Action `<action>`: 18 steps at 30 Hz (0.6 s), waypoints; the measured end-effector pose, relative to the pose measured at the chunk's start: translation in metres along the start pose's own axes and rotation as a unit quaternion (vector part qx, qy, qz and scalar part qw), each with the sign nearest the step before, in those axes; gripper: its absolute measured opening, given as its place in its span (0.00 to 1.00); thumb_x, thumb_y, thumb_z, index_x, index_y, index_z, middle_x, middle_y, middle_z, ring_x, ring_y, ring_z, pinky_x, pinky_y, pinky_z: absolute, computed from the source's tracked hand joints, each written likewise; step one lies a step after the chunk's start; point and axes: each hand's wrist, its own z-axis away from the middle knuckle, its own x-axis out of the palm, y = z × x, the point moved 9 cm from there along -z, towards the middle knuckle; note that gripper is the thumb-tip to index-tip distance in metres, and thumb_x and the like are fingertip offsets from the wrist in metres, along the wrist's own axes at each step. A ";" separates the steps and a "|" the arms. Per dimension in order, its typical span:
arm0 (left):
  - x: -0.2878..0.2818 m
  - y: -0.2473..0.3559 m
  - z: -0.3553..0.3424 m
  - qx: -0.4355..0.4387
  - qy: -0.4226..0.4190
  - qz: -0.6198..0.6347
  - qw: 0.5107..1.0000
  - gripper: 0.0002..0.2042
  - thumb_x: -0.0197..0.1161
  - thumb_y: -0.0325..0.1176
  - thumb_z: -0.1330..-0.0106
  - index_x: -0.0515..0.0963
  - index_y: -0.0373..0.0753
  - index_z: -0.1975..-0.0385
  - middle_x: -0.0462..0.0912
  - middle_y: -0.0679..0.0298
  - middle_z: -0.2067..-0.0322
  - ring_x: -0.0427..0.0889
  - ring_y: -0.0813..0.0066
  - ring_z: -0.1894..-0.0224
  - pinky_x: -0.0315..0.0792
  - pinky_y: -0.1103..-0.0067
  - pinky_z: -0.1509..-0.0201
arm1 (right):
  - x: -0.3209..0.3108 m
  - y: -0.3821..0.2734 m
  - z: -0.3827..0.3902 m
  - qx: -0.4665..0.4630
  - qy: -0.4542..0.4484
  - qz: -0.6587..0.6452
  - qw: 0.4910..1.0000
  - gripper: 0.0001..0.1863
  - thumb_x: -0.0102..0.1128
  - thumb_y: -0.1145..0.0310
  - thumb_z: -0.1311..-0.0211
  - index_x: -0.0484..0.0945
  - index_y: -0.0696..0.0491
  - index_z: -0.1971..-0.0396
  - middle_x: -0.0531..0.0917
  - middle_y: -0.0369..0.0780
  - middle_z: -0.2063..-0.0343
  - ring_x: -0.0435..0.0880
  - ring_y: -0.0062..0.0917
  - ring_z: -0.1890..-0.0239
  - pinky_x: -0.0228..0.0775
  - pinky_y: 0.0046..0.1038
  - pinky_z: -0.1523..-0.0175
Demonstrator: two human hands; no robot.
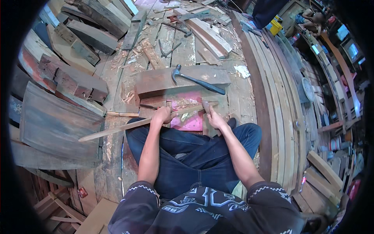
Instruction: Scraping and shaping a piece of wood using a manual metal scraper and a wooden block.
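I sit cross-legged on a plank floor. My left hand is closed round a long pale wooden strip, which slants from low left up to the right. My right hand is closed on a short flat tool held against the strip's right end; its exact kind is unclear. Under that end lies a pink sheet with pale shavings. Just beyond, a claw hammer rests on a thick timber block. A thin dark tool lies left of the pink sheet, partly behind the strip.
Stacked timbers and a weathered board crowd the left. Long planks run along the right, beside a bucket. Saws and tools lie among offcuts ahead. Another person is at the upper right, near a yellow container.
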 end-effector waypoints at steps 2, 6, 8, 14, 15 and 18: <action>0.001 0.007 0.002 -0.015 -0.042 0.012 0.999 0.24 0.57 0.52 0.36 0.79 0.33 0.58 0.81 0.42 0.61 0.80 0.46 0.54 0.73 0.60 0.50 | 0.010 -0.026 0.007 -0.129 0.014 -0.014 0.991 0.34 0.45 0.63 0.34 0.47 0.50 0.31 0.78 0.61 0.57 0.79 0.53 0.53 0.71 0.45 0.47; -0.002 0.000 0.022 -0.011 -0.055 -0.034 0.998 0.24 0.52 0.53 0.33 0.78 0.33 0.59 0.82 0.44 0.66 0.80 0.44 0.59 0.73 0.58 0.54 | 0.018 -0.059 0.021 -0.086 -0.084 -0.086 0.989 0.32 0.45 0.61 0.34 0.50 0.51 0.32 0.80 0.59 0.59 0.81 0.52 0.56 0.73 0.43 0.49; -0.010 0.022 0.008 0.022 -0.032 -0.010 0.999 0.26 0.52 0.53 0.33 0.78 0.30 0.60 0.81 0.43 0.66 0.81 0.44 0.60 0.73 0.58 0.54 | -0.002 0.025 -0.009 -0.029 0.027 -0.056 0.998 0.31 0.46 0.62 0.34 0.54 0.55 0.34 0.81 0.58 0.59 0.81 0.51 0.56 0.73 0.41 0.48; 0.003 -0.003 0.013 -0.007 -0.051 -0.033 0.998 0.27 0.52 0.55 0.34 0.77 0.30 0.59 0.81 0.41 0.62 0.80 0.46 0.56 0.72 0.58 0.52 | 0.043 -0.048 0.012 -0.160 -0.057 -0.039 0.985 0.32 0.45 0.63 0.34 0.51 0.53 0.32 0.78 0.59 0.55 0.78 0.49 0.50 0.70 0.39 0.45; 0.000 0.000 0.015 -0.017 -0.066 -0.022 0.997 0.26 0.52 0.54 0.34 0.78 0.32 0.58 0.80 0.42 0.60 0.80 0.47 0.54 0.72 0.59 0.51 | 0.035 -0.054 0.021 -0.145 -0.065 -0.027 0.987 0.32 0.45 0.63 0.34 0.52 0.53 0.32 0.78 0.59 0.55 0.79 0.49 0.50 0.70 0.38 0.44; -0.010 0.027 0.010 -0.010 -0.080 -0.009 0.997 0.25 0.53 0.53 0.34 0.78 0.33 0.58 0.80 0.43 0.58 0.80 0.48 0.53 0.72 0.59 0.50 | 0.002 0.009 -0.005 -0.106 0.012 0.002 0.994 0.32 0.45 0.62 0.34 0.51 0.53 0.32 0.78 0.60 0.56 0.79 0.49 0.51 0.71 0.39 0.44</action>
